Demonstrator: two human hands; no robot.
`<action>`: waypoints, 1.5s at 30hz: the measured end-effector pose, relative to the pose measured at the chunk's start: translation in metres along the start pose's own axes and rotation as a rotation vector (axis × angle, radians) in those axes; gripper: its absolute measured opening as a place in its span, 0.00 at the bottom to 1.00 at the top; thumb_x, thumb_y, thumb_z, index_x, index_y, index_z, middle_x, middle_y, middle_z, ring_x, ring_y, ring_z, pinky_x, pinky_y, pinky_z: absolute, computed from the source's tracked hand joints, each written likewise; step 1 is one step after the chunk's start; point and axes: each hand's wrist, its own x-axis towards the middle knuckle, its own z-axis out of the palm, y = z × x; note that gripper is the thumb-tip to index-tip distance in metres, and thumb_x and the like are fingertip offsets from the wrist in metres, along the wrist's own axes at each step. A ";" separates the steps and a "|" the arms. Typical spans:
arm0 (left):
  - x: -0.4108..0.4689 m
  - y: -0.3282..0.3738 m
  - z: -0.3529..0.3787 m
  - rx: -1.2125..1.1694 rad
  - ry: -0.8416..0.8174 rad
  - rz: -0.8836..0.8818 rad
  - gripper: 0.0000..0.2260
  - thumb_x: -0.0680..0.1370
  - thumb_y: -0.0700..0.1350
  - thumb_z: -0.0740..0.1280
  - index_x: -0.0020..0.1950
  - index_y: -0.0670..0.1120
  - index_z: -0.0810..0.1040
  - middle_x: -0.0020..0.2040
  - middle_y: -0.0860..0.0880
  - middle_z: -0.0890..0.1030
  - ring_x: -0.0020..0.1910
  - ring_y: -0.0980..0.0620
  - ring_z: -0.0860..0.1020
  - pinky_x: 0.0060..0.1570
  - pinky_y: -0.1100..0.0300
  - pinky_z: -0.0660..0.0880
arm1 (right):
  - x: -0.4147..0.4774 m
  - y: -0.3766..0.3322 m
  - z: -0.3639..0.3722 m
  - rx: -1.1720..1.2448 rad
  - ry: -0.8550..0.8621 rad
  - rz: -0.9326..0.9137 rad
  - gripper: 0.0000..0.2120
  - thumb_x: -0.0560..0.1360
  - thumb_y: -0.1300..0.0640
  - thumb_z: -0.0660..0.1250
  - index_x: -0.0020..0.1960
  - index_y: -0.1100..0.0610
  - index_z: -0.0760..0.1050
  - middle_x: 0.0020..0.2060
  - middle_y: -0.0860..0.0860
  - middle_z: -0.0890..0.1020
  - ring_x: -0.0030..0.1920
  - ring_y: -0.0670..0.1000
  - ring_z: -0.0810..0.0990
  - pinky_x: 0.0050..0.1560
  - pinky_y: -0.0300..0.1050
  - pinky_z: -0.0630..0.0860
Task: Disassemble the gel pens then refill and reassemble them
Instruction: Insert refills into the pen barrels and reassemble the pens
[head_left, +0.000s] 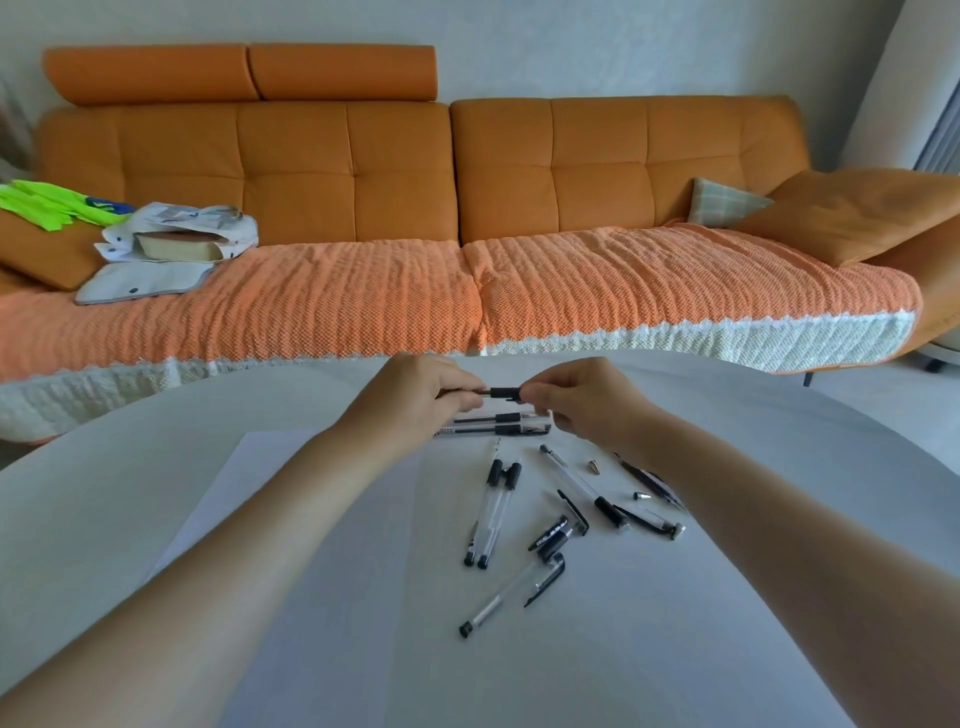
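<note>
Pen (501, 392) is held level, axis left-right, above the counter (675, 597). Barrel is gripped by left hand (415, 387); tip end is pinched by right hand (582, 397).

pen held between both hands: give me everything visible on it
The held pen is slim: a black, rubbery-looking grip sleeve shows between the hands. It lies roughly horizontal, lifted above the table. The left hand grips its barrel, the right hand pinches the other end; both ends are hidden.
</note>
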 end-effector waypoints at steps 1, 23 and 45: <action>0.006 -0.002 0.003 -0.010 0.009 -0.012 0.08 0.77 0.43 0.71 0.54 0.47 0.85 0.45 0.54 0.83 0.42 0.62 0.78 0.45 0.71 0.71 | 0.007 0.001 -0.001 -0.003 0.017 -0.017 0.07 0.77 0.53 0.69 0.43 0.53 0.84 0.22 0.43 0.75 0.23 0.45 0.66 0.28 0.38 0.66; 0.036 -0.056 0.038 0.149 -0.237 -0.241 0.15 0.82 0.51 0.60 0.68 0.53 0.76 0.63 0.54 0.75 0.62 0.54 0.72 0.61 0.60 0.67 | 0.063 0.044 0.018 -0.698 -0.027 -0.159 0.15 0.83 0.53 0.58 0.65 0.48 0.78 0.62 0.49 0.78 0.65 0.53 0.70 0.64 0.50 0.67; -0.090 0.012 0.001 0.252 -0.222 -0.220 0.04 0.76 0.55 0.67 0.48 0.57 0.78 0.44 0.59 0.77 0.43 0.58 0.75 0.44 0.59 0.74 | -0.043 -0.004 0.047 -0.902 -0.199 -0.345 0.19 0.78 0.63 0.63 0.58 0.41 0.81 0.53 0.43 0.80 0.56 0.50 0.78 0.49 0.47 0.79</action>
